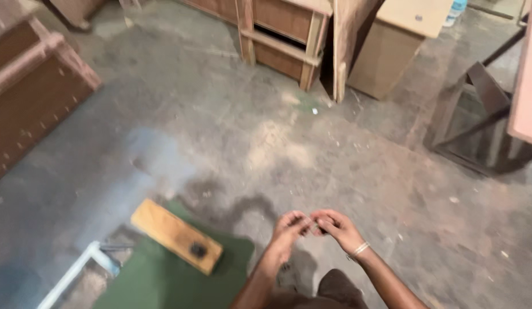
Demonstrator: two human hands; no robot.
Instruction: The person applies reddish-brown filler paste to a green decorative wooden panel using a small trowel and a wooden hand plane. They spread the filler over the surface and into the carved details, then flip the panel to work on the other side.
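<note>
The left hand (288, 228) and the right hand (336, 225) are coming together low in the picture, with their fingertips touching. The fingers of both hands are curling in and pinching something very small (313, 227) between them. It is dark and too tiny and blurry to tell what it is. The right wrist is wearing a thin pale bangle (360, 249). Both arms are reaching up from the bottom edge, and a dark bit of the person's clothing (337, 286) is showing between them.

Just to the left of the hands, a green mat (163, 283) is lying flat on the floor. A yellow-brown wooden block (171, 233) is lying across the mat's upper edge, tilted, and a small dark thing (198, 249) is sitting on the block near its right end. Further left, a pale blue-white bar (77, 272) is running slantwise to the bottom corner.

The hands are hovering over a grey, dusty concrete floor (249, 131) with pale patches of sawdust and a dark wet-looking stain.

Far from the hands, brown wooden furniture is standing around the edges. A dark red-brown cabinet (31, 91) is lying at the left. A wooden frame with open slots (283, 34) is standing at the top middle, with a plain light-brown box (392, 46) just beside it. A dark wooden frame (477, 126) is standing at the right, beside a pinkish board (529, 80). A bit of a blue and white bottle (456, 11) is peeking in at the top.
</note>
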